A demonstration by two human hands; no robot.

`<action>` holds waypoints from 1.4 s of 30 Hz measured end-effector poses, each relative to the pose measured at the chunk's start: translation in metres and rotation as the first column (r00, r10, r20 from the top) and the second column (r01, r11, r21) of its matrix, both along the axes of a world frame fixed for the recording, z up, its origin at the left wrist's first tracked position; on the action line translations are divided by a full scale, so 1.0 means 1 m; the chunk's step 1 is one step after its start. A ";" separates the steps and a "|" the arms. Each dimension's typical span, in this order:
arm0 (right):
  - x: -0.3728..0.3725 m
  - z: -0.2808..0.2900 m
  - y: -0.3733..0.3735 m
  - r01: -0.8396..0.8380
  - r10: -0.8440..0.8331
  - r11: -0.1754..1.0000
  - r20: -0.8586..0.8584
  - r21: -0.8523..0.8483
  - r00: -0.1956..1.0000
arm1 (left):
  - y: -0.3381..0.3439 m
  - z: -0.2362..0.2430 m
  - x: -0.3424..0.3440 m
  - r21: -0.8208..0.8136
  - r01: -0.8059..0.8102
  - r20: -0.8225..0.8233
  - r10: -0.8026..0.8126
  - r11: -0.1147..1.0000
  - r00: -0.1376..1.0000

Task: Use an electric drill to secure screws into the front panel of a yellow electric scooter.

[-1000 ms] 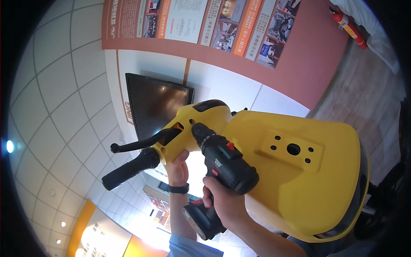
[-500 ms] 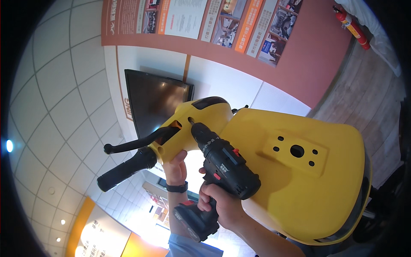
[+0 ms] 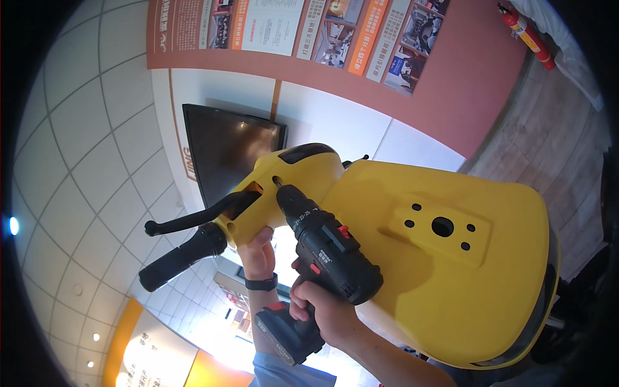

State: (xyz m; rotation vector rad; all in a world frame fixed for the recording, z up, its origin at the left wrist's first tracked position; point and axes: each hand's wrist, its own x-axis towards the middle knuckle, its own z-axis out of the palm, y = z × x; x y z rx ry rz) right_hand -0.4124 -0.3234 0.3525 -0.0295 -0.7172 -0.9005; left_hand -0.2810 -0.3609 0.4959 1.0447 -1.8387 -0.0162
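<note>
My right hand (image 3: 329, 311) is wrapped round the grip of a black cordless drill (image 3: 332, 248) with red switches. Its bit points into a round hole in the yellow handlebar cover (image 3: 313, 169) of a scooter. I cannot tell how deep the bit sits. My left hand (image 3: 258, 255), with a black band at the wrist, grips the cover's lower edge from beneath; most of its fingers are hidden behind the cover. Beside that hand are a black handlebar grip (image 3: 184, 258) and a black brake lever (image 3: 193, 218).
A broad yellow scooter body panel (image 3: 412, 284) with several holes lies right of the drill. Behind stand a dark screen (image 3: 229, 145) and a wall with display panels (image 3: 271, 26). A red fire extinguisher (image 3: 527, 37) stands at the far right on the wood-look floor (image 3: 548, 142).
The scooter, the drill and both hands appear slightly further left, as the whole view has shifted a little. Both hands keep their holds, and the bit stays at the same hole.
</note>
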 end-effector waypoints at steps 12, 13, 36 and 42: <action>-0.001 -0.001 -0.003 -0.104 0.105 0.994 0.068 -0.025 0.992 | -0.001 0.002 0.003 -0.021 0.012 0.016 -0.012 1.000 1.000; -0.003 0.000 -0.003 -0.103 0.105 0.994 0.068 -0.023 0.992 | -0.001 0.003 0.004 -0.020 0.013 0.015 -0.013 1.000 1.000; -0.003 0.003 0.001 -0.088 0.087 0.996 0.027 0.027 0.996 | -0.002 0.004 0.014 0.019 0.041 0.002 -0.041 0.999 0.999; -0.003 0.001 0.000 -0.092 0.092 0.995 0.020 0.025 0.996 | 0.000 0.005 0.015 0.043 0.063 0.023 -0.064 0.997 0.998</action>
